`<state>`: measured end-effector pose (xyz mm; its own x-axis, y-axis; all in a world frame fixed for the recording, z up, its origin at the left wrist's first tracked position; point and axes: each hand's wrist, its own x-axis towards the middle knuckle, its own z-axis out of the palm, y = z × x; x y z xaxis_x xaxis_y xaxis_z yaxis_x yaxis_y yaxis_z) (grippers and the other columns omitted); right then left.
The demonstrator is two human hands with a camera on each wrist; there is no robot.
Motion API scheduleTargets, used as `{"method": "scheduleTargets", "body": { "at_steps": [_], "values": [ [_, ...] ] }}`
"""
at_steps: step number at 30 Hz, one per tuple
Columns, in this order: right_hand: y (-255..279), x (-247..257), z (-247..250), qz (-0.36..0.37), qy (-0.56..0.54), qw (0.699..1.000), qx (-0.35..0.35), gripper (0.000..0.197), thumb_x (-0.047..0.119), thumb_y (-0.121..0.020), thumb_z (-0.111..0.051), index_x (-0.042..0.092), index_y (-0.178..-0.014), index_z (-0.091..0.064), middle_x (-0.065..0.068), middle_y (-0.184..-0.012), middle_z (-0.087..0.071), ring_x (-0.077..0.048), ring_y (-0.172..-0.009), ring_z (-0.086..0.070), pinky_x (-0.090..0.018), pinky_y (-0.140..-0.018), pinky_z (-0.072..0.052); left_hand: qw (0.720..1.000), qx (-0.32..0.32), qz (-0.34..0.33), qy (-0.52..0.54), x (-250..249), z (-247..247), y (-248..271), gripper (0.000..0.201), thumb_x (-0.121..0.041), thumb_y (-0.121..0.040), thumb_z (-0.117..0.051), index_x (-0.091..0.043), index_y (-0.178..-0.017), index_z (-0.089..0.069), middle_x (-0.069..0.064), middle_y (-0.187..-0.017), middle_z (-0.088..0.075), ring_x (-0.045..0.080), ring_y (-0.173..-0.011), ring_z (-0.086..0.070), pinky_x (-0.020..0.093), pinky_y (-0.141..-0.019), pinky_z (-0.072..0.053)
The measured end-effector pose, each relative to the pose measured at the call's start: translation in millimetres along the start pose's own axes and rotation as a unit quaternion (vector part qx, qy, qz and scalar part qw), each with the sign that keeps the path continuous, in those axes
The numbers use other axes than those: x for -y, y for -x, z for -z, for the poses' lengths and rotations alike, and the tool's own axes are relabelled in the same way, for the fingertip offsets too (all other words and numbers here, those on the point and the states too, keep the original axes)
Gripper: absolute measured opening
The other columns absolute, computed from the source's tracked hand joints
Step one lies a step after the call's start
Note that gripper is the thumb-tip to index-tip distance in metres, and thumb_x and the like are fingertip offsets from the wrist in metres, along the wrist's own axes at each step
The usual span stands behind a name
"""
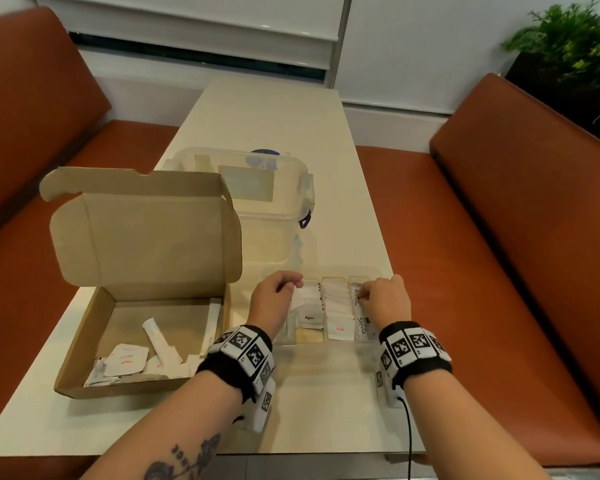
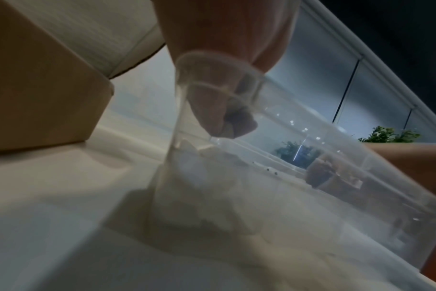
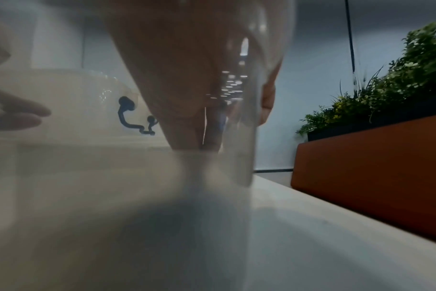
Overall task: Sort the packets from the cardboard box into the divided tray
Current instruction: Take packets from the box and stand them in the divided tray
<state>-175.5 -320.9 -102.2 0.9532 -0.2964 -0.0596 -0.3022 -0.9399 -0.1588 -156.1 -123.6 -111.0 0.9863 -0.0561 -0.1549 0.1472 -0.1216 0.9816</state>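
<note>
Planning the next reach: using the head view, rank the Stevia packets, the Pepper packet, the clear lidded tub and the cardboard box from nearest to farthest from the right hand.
1. Stevia packets, at the right hand, in the tray's right compartment.
2. Pepper packet, left compartment.
3. Clear lidded tub, behind the tray.
4. Cardboard box, far left.

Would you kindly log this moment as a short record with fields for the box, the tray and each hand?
cardboard box: open on the table, lid up, several white packets left inside
divided tray: clear, right of the box; Pepper, Salt and Stevia packets in separate compartments
left hand: fingers curled over the tray's left compartment; grip unclear
right hand: fingertips at a Stevia packet, right compartment
</note>
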Motion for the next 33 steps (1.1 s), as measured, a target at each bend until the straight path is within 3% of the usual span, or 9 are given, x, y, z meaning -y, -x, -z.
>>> {"method": "scheduleTargets", "body": {
  "at_steps": [4,8,14,17,20,23,28,30,33],
  "values": [
    [-0.7,-0.5,-3.1,0.018,0.024,0.999,-0.025,0.024,0.021,-0.094,-0.050,0.024,-0.111,-0.067,0.002,-0.111,-0.062,-0.022,-0.110,-0.043,-0.030,-0.083,-0.045,1.000,0.004,-0.001,0.006,0.9,-0.3,-0.7,0.028,0.000,-0.094,-0.044,-0.018,-0.096,-0.066,-0.003,-0.091,-0.068,0.009,-0.088,-0.058,0.021,-0.082,-0.041],
    [1.6,2.4,-3.5,0.019,0.047,0.998,-0.027,0.023,0.034,-0.091,-0.054,0.027,-0.109,-0.068,0.004,-0.109,-0.063,-0.022,-0.109,-0.043,-0.030,-0.081,-0.042,1.000,0.006,-0.008,0.004,2.7,-1.2,-1.9,0.028,-0.001,-0.094,-0.046,-0.019,-0.095,-0.067,-0.008,-0.088,-0.067,0.006,-0.086,-0.058,0.017,-0.076,-0.042],
    [5.6,5.1,3.9,0.004,0.046,0.998,-0.032,0.024,0.037,-0.093,-0.051,0.029,-0.109,-0.067,0.005,-0.112,-0.064,-0.022,-0.108,-0.043,-0.032,-0.083,-0.039,1.000,0.019,-0.010,0.018,3.0,-0.5,0.2,0.031,-0.002,-0.092,-0.051,-0.027,-0.089,-0.068,-0.009,-0.092,-0.070,0.005,-0.083,-0.059,0.017,-0.073,-0.043],
    [13.0,20.0,14.5,0.023,-0.076,0.993,-0.091,0.022,0.035,-0.094,-0.052,0.022,-0.098,-0.068,0.003,-0.097,-0.067,-0.019,-0.099,-0.049,-0.029,-0.076,-0.038,0.999,0.020,-0.009,0.041,-1.2,-1.0,2.4,0.030,-0.002,-0.093,-0.050,-0.026,-0.092,-0.068,-0.001,-0.096,-0.072,0.009,-0.089,-0.065,0.021,-0.077,-0.046],
    [24.7,44.4,18.7,0.045,-0.312,0.949,-0.011,0.018,0.033,-0.088,-0.063,0.015,-0.085,-0.068,0.003,-0.078,-0.068,-0.011,-0.074,-0.059,-0.018,-0.062,-0.042,0.997,0.026,-0.008,0.078,-8.1,-2.3,5.9,0.028,-0.001,-0.095,-0.049,-0.022,-0.098,-0.067,0.003,-0.102,-0.072,0.013,-0.098,-0.067,0.029,-0.086,-0.051],
    [32.5,59.4,17.1,0.032,-0.421,0.905,0.055,0.011,0.024,-0.085,-0.068,0.012,-0.085,-0.066,0.004,-0.068,-0.065,-0.005,-0.057,-0.054,-0.007,-0.050,-0.040,0.995,0.042,-0.012,0.089,-14.1,-0.9,9.5,0.028,0.001,-0.094,-0.049,-0.020,-0.108,-0.063,0.001,-0.107,-0.070,0.014,-0.104,-0.065,0.033,-0.095,-0.049],
    [37.1,62.5,19.9,0.002,-0.538,0.834,0.118,0.010,0.015,-0.082,-0.071,0.008,-0.088,-0.067,0.002,-0.066,-0.065,-0.010,-0.055,-0.058,-0.018,-0.053,-0.047,0.996,0.046,-0.015,0.081,-16.9,8.2,14.9,0.029,0.000,-0.094,-0.051,-0.019,-0.113,-0.061,0.000,-0.109,-0.070,0.012,-0.104,-0.064,0.031,-0.096,-0.048],
    [39.1,62.9,20.6,0.021,-0.539,0.830,0.140,0.012,0.008,-0.078,-0.074,0.009,-0.089,-0.068,0.002,-0.065,-0.067,-0.006,-0.055,-0.061,-0.016,-0.054,-0.048,0.996,0.050,-0.015,0.071,-16.5,11.4,16.4,0.029,-0.001,-0.094,-0.052,-0.017,-0.116,-0.060,0.000,-0.110,-0.069,0.011,-0.103,-0.063,0.029,-0.095,-0.047],
    [37.8,61.1,21.5,0.042,-0.489,0.866,0.100,0.014,0.001,-0.076,-0.074,0.009,-0.086,-0.070,-0.001,-0.068,-0.068,-0.006,-0.061,-0.062,-0.012,-0.057,-0.047,0.998,0.050,-0.028,0.021,-13.9,14.0,18.6,0.027,-0.004,-0.092,-0.057,-0.019,-0.114,-0.063,-0.005,-0.102,-0.070,0.009,-0.099,-0.063,0.022,-0.090,-0.047]
  ]
}}
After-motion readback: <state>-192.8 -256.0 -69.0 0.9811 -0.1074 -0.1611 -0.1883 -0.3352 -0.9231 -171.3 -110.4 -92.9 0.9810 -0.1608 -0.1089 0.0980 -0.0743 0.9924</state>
